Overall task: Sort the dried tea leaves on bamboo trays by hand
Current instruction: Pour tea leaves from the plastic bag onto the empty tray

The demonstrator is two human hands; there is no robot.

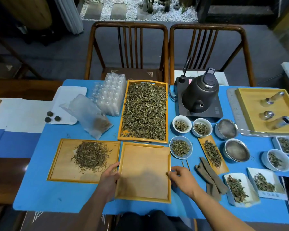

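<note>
Here, near the table's front edge, the left hand point(110, 178) grips the left rim of a bare bamboo tray point(144, 172) with curled fingers, while the right hand point(181, 178) pinches its right rim between thumb and fingertips. Just to the left on the blue cloth point(40, 194) lies a second tray point(60, 170) holding 1 loose heap of sorted leaves point(91, 155). Farther back, touching the bare tray's far rim, a long tray point(122, 124) is filled with dried tea leaves point(144, 110), and a dark kettle point(199, 95) stands toward the far right.
</note>
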